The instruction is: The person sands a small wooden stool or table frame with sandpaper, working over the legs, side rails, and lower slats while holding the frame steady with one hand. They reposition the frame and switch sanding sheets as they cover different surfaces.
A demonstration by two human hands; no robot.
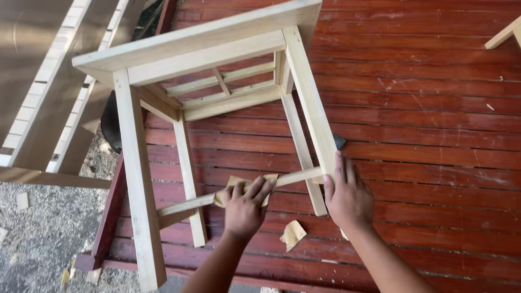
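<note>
An unfinished pale wooden stool frame (pixel 217 81) lies tipped on a red plank deck (pixel 423 108), its seat end far from the camera and its four legs pointing toward the person. A thin lower rung (pixel 293 177) runs between two of those legs. The left hand (pixel 245 209) wraps a folded piece of tan sandpaper (pixel 230 187) over that rung, fingers curled and pressed together on top of the paper. The right hand (pixel 347 198) rests at the rung's right end, where it meets the right-hand leg (pixel 312 108); its fingers lie close together, pressed flat against the leg.

One more scrap of sandpaper (pixel 293 234) lies on the deck just below the rung, between the two forearms. A small dark object (pixel 339 142) peeks out just right of the right-hand leg.

Right of the frame the deck is open boards. Left of the frame the deck ends at a dark red edge beam (pixel 111 211), with gravel ground (pixel 43 233) beyond it. The frame's left leg (pixel 138 184) overhangs that edge.
</note>
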